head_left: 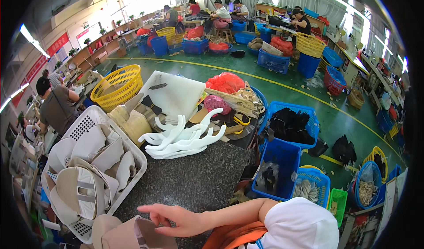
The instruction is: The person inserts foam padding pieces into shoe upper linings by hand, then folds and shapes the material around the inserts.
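My right hand [174,219] reaches leftward across the lower part of the view, fingers stretched out and apart, just above the near edge of a dark speckled stone table [194,178]. Its fingertips hover over a beige shoe piece [128,236] at the bottom edge; I cannot tell whether they touch it. The forearm comes in from a white sleeve [300,224] at the lower right. My left hand is not in view. A white perforated basket [95,116] full of beige and white shoe pieces stands to the left of the hand.
A pile of white curved plastic parts [183,138] lies at the table's far edge, behind it a white board [176,92] and a yellow basket [117,85]. Blue crates [282,160] stand on the green floor to the right. Other people work at the left and far back.
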Tool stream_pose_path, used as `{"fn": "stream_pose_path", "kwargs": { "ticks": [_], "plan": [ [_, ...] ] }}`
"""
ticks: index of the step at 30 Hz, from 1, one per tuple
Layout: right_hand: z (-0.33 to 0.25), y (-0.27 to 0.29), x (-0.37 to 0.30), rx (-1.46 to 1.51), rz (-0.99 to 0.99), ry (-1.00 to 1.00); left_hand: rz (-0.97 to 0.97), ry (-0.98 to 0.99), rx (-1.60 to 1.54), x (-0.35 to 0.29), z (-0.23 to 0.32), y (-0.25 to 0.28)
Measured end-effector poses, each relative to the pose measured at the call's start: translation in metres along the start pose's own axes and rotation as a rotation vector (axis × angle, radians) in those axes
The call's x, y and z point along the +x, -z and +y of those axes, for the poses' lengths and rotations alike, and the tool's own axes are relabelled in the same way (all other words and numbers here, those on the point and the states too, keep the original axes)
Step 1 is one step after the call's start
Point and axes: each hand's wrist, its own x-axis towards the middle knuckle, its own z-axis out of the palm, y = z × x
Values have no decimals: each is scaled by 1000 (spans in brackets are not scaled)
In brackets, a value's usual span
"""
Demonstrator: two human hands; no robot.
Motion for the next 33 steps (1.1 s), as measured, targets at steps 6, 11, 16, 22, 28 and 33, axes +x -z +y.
{"fn": "stream_pose_path", "kwargs": {
  "ticks": [6,11,16,22,28,33],
  "plan": [
    [16,-8,-4,-14,74,18,7,-50,74,12,-15,18],
    [19,-10,-4,84,152,-96,14,-87,139,21,-23,37],
    [16,-15,1,90,56,-121,23,-129,203,31,-32,60],
    [27,-20,3,111,104,-125,31,-172,277,40,-38,86],
    [26,-15,2,249,-15,-308,39,-213,356,47,-44,112],
    [29,-6,-2,150,-143,-313,42,-247,422,50,-47,130]
  ]
}}
